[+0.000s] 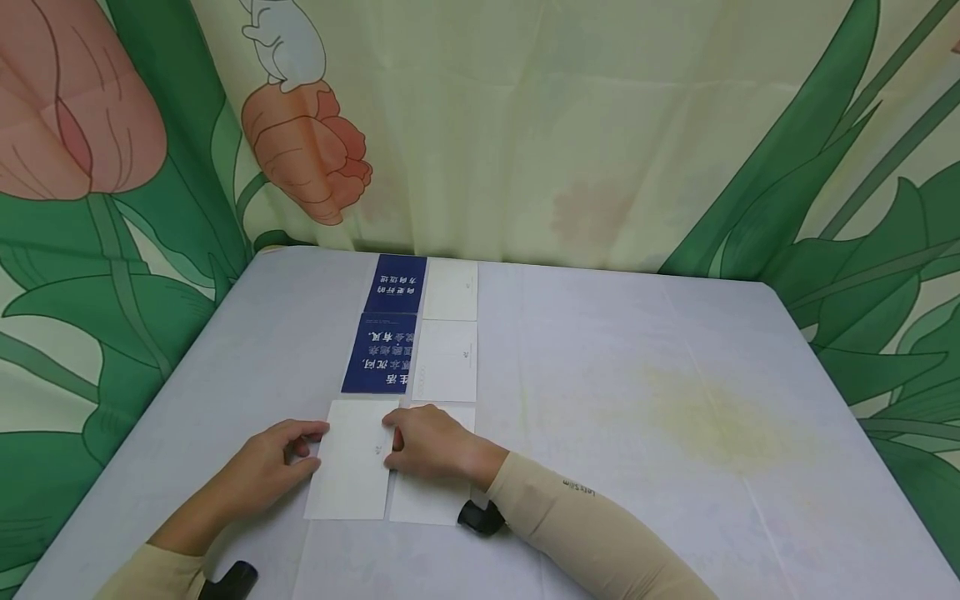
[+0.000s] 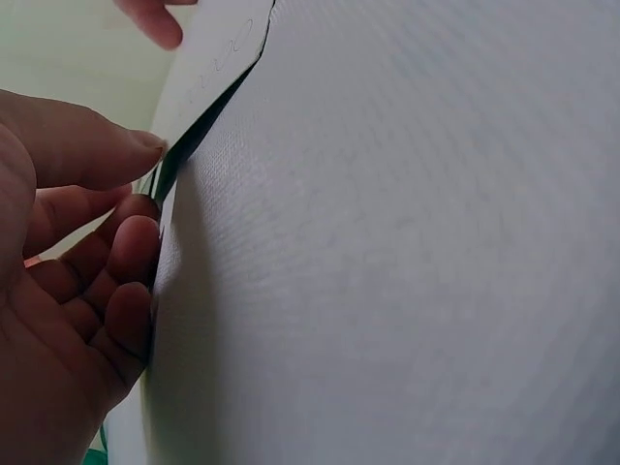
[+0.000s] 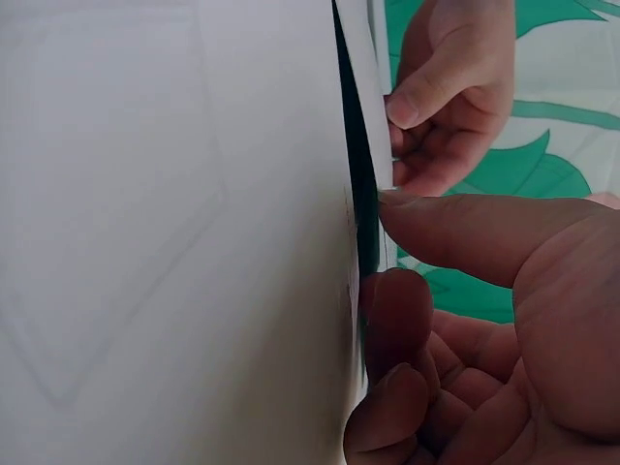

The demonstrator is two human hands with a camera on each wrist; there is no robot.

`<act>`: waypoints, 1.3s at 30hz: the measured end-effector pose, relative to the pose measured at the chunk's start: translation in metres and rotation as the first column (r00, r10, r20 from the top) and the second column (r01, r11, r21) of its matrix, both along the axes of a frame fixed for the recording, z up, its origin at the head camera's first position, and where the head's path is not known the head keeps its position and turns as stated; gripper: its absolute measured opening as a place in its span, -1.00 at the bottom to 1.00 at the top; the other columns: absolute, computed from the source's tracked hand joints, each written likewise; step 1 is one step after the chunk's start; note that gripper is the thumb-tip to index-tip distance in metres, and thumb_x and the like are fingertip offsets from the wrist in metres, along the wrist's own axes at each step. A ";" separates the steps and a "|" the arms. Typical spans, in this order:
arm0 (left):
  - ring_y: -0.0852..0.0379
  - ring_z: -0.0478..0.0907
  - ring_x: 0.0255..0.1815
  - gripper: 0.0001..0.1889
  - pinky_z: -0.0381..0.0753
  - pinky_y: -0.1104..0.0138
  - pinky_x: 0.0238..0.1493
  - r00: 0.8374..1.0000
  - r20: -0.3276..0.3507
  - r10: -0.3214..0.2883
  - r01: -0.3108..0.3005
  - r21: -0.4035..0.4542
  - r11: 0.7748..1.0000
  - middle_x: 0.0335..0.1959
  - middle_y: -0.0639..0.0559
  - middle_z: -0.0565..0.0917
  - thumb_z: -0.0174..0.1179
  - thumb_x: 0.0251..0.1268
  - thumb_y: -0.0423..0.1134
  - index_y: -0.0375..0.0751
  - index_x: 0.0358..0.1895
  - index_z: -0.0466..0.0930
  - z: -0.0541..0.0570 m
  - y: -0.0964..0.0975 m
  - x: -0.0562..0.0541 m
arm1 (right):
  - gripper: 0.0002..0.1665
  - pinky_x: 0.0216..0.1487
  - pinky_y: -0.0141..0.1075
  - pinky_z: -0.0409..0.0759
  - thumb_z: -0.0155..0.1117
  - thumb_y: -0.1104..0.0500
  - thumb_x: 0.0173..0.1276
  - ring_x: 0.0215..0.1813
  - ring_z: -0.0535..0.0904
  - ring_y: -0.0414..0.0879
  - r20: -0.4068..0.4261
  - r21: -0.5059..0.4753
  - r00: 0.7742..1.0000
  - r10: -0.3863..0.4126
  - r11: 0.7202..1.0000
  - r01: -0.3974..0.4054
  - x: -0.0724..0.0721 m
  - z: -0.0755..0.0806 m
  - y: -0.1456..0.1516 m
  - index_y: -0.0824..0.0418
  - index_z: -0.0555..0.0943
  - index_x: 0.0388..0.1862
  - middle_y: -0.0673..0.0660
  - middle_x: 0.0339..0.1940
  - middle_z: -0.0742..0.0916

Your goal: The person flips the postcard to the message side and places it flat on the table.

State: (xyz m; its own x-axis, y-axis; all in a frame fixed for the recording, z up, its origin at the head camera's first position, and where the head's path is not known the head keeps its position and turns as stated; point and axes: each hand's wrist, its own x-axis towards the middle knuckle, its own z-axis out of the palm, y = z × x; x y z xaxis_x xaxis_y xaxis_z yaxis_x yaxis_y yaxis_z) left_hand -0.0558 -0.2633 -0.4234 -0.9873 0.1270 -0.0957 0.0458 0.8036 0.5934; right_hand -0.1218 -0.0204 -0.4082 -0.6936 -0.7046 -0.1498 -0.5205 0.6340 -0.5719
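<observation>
A white card (image 1: 348,471) lies between both hands in the head view, at the near end of the left column of cards. My left hand (image 1: 262,467) pinches its left edge with thumb and fingers. At the opposite edge, my right hand (image 1: 438,442) pinches the same card. Both wrist views show this card (image 2: 218,58) slightly raised at the edge, with a dark underside. Another white card (image 1: 423,504) lies beneath my right hand, partly hidden by it.
Beyond the hands lie a near blue card (image 1: 352,375) and a far blue card (image 1: 371,292), both with white lettering. Right of them are two white cards, one nearer (image 1: 442,362) and one farther (image 1: 447,292). The pale tablecloth (image 1: 600,358) ends at a printed curtain (image 1: 525,150).
</observation>
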 end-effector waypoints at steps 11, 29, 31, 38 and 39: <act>0.12 0.48 -0.22 -0.56 0.53 0.34 -0.29 1.000 -0.018 -0.008 0.008 0.007 1.000 -0.18 0.05 0.60 0.35 0.18 -0.38 -0.37 0.16 0.59 0.001 -0.001 0.000 | -0.43 -0.31 -0.53 0.43 0.45 0.17 0.24 -0.39 0.47 -0.33 0.024 -0.015 1.000 -0.009 1.000 0.010 0.000 0.000 0.000 0.30 0.58 0.22 -0.19 -0.52 0.59; 0.12 0.52 -0.20 -0.54 0.57 0.33 -0.25 1.000 0.024 0.000 0.000 0.033 0.999 -0.17 0.05 0.65 0.39 0.19 -0.31 -0.40 0.15 0.59 0.005 -0.003 0.002 | -0.42 -0.05 -0.45 0.49 0.43 0.05 0.27 -0.17 0.54 -0.26 0.046 -0.033 0.998 -0.034 0.999 0.036 -0.005 0.004 0.011 0.18 0.58 0.25 -0.13 -0.19 0.70; 0.12 0.51 -0.21 -0.55 0.56 0.34 -0.26 1.000 0.022 -0.006 0.005 0.046 0.999 -0.18 0.06 0.65 0.40 0.19 -0.31 -0.40 0.14 0.59 0.004 -0.003 0.002 | -0.42 -0.04 -0.45 0.48 0.43 0.05 0.26 -0.18 0.54 -0.27 0.045 -0.040 0.998 -0.036 0.999 0.038 -0.004 0.003 0.011 0.17 0.59 0.25 -0.14 -0.21 0.69; 0.13 0.52 -0.22 -0.58 0.57 0.33 -0.24 0.999 0.032 -0.006 0.004 0.039 0.999 -0.17 0.06 0.68 0.38 0.19 -0.32 -0.39 0.12 0.60 0.005 -0.002 0.002 | -0.43 -0.13 -0.45 0.50 0.41 0.06 0.27 -0.22 0.52 -0.25 0.069 -0.077 0.996 -0.059 0.995 0.064 -0.005 0.005 0.014 0.18 0.59 0.25 -0.13 -0.23 0.68; 0.14 0.52 -0.23 -0.58 0.57 0.33 -0.24 0.999 0.036 -0.003 0.002 0.037 0.999 -0.18 0.07 0.68 0.37 0.19 -0.32 -0.38 0.12 0.60 0.005 -0.001 0.002 | -0.43 -0.14 -0.45 0.50 0.41 0.07 0.28 -0.23 0.52 -0.25 0.075 -0.082 0.995 -0.060 0.994 0.066 -0.005 0.005 0.014 0.19 0.59 0.25 -0.12 -0.23 0.68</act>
State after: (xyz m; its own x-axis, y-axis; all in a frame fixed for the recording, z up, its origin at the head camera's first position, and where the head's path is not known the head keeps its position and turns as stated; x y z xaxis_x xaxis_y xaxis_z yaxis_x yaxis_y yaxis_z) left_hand -0.0540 -0.2647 -0.4181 -0.9830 0.1335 -0.1265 0.0257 0.7807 0.6243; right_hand -0.1267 -0.0062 -0.4032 -0.7265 -0.6722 -0.1430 -0.4364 0.6120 -0.6596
